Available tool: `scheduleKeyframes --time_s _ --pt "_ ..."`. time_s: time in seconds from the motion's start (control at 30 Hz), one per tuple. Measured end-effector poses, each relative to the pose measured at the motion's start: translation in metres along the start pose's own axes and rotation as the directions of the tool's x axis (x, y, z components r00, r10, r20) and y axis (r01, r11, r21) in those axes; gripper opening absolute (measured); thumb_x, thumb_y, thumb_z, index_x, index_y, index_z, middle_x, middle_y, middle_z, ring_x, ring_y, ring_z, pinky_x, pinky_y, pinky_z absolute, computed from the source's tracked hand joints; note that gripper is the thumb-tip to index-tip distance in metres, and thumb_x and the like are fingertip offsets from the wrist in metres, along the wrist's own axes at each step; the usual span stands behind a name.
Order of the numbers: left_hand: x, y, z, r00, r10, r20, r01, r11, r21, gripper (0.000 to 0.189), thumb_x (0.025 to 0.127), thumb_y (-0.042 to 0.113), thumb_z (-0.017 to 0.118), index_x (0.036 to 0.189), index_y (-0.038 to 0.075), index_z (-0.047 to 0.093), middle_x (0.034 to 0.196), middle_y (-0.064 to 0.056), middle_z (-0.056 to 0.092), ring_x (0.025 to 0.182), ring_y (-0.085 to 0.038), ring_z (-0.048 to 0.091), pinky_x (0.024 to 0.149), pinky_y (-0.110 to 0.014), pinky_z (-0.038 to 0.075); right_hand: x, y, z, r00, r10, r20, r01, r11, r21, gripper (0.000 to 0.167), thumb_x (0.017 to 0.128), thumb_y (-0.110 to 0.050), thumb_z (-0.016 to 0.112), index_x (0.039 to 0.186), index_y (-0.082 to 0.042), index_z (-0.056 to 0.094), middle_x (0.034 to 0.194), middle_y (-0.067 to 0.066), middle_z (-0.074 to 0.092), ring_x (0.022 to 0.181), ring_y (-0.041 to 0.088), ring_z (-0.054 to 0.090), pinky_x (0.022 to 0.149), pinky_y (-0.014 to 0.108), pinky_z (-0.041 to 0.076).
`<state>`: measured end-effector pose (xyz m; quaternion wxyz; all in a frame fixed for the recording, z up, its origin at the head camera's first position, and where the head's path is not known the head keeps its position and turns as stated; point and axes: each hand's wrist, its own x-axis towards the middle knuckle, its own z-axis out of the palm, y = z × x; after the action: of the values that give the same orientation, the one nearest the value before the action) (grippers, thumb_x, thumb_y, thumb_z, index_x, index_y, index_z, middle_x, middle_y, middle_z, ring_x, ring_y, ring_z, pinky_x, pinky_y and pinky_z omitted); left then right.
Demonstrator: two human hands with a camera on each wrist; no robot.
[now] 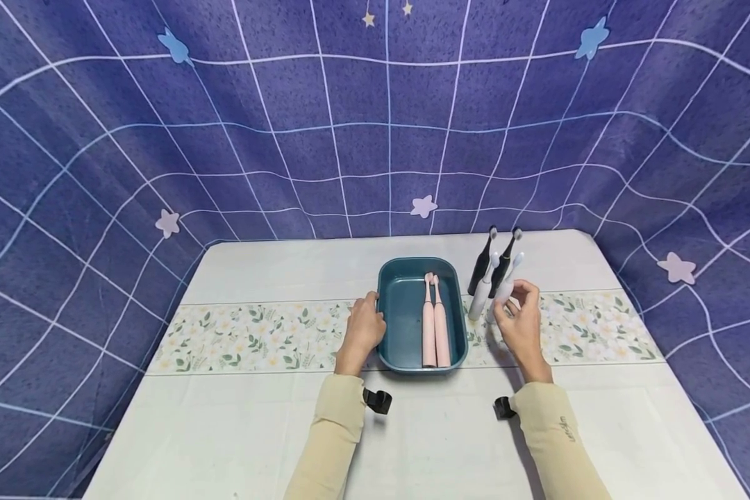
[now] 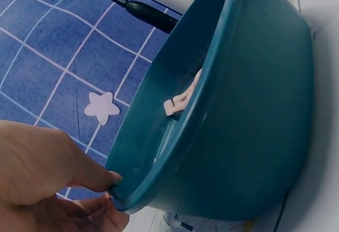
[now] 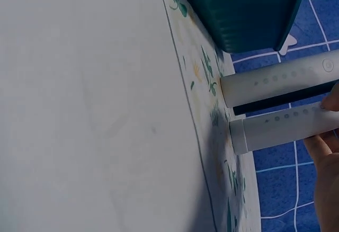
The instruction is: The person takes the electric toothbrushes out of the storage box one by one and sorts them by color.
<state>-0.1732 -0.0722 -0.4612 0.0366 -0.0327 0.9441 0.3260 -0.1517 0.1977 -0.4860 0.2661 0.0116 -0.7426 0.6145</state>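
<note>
A teal plastic bin (image 1: 403, 319) stands on the table with two pink electric toothbrushes (image 1: 428, 333) lying side by side in its right half. My left hand (image 1: 362, 326) pinches the bin's left rim between thumb and fingers, seen closely in the left wrist view. To the right of the bin, my right hand (image 1: 521, 326) holds an upright white electric toothbrush (image 3: 286, 126) by its handle. Just left of it stands a second white electric toothbrush (image 1: 480, 298). Behind these two stand two black electric toothbrushes (image 1: 482, 265).
A white cloth (image 1: 437, 437) with a floral band (image 1: 256, 337) covers the table. Behind and at both sides hangs a blue curtain (image 1: 350, 153) with grid lines and stars. Each wrist carries a small black camera mount (image 1: 378, 401).
</note>
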Motion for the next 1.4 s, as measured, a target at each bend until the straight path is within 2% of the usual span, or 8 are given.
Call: scheduleKeyframes --time_s 0.2,0.37,0.53,0.67,0.8,1.07,1.27,1.4 --pt "0.0 0.002 -0.001 1.0 -0.008 0.005 0.008 1.0 -0.005 0.042 0.094 0.007 0.055 0.136 0.006 0.049 0.126 -0.02 0.055 0.116 -0.034 0.056 0.096 -0.047 0.047 -0.001 0.0 -0.001 1.0 -0.013 0.002 0.013 1.0 -0.016 0.05 0.076 0.022 0.056 0.121 0.019 0.034 0.111 0.019 0.05 0.104 0.013 0.053 0.091 0.017 0.048" --pt "-0.001 0.002 0.0 1.0 -0.009 0.003 0.009 1.0 -0.008 0.042 0.094 0.007 0.055 0.136 0.006 0.049 0.126 -0.02 0.055 0.115 -0.034 0.056 0.096 -0.047 0.047 -0.002 -0.001 -0.002 1.0 0.003 0.016 -0.002 0.999 -0.037 0.051 0.077 0.021 0.056 0.123 0.018 0.034 0.114 0.022 0.049 0.107 0.018 0.052 0.094 0.02 0.048" --pt "-0.001 0.001 0.001 1.0 -0.007 0.001 0.007 1.0 -0.006 0.042 0.094 0.006 0.055 0.135 0.006 0.05 0.126 -0.02 0.055 0.116 -0.034 0.055 0.097 -0.047 0.046 -0.005 -0.009 -0.005 0.999 -0.001 0.043 0.005 0.996 -0.09 0.056 0.079 0.02 0.059 0.129 0.015 0.034 0.122 0.026 0.047 0.116 0.029 0.05 0.103 0.036 0.043" --pt "-0.001 0.0 0.001 1.0 -0.003 -0.007 0.003 1.0 -0.008 0.042 0.094 0.006 0.055 0.135 0.006 0.05 0.125 -0.02 0.055 0.115 -0.035 0.056 0.096 -0.047 0.046 -0.006 -0.019 -0.01 1.0 -0.015 0.012 0.016 0.999 -0.046 0.062 0.077 0.021 0.059 0.132 0.015 0.032 0.126 0.033 0.044 0.116 0.038 0.049 0.106 0.048 0.037" --pt "-0.002 0.001 0.0 1.0 -0.005 -0.008 0.005 1.0 -0.01 0.042 0.094 0.006 0.055 0.136 0.006 0.05 0.126 -0.02 0.055 0.115 -0.035 0.056 0.095 -0.047 0.047 -0.007 -0.03 -0.014 0.999 -0.01 -0.049 0.012 1.0 0.028 0.063 0.077 0.022 0.059 0.133 0.015 0.031 0.124 0.033 0.045 0.114 0.043 0.048 0.106 0.046 0.038" --pt "-0.001 0.001 0.0 1.0 0.001 -0.011 -0.001 1.0 -0.004 0.042 0.094 0.006 0.055 0.136 0.006 0.049 0.128 -0.021 0.054 0.117 -0.035 0.056 0.096 -0.047 0.047 -0.016 -0.042 -0.018 0.995 0.004 -0.097 0.004 0.996 0.084 0.063 0.078 0.018 0.06 0.135 0.008 0.033 0.123 0.024 0.047 0.114 0.031 0.052 0.104 0.033 0.043" --pt "-0.002 0.002 -0.001 1.0 0.0 -0.014 0.0 1.0 -0.006 0.042 0.094 0.006 0.055 0.136 0.006 0.05 0.126 -0.021 0.055 0.114 -0.035 0.057 0.095 -0.047 0.048 -0.025 -0.039 -0.008 0.996 -0.05 -0.067 0.059 0.989 0.133 0.066 0.076 0.024 0.058 0.135 0.01 0.032 0.123 0.022 0.047 0.112 0.031 0.052 0.1 0.026 0.044" --pt "-0.003 0.003 -0.001 1.0 0.002 -0.016 -0.002 1.0 -0.001 0.041 0.094 0.005 0.055 0.135 0.005 0.05 0.126 -0.021 0.055 0.114 -0.035 0.057 0.096 -0.047 0.047 -0.034 -0.042 0.006 0.996 -0.083 -0.012 0.084 0.985 0.152 0.067 0.075 0.026 0.059 0.135 0.013 0.031 0.121 0.03 0.047 0.109 0.025 0.054 0.097 0.022 0.046"
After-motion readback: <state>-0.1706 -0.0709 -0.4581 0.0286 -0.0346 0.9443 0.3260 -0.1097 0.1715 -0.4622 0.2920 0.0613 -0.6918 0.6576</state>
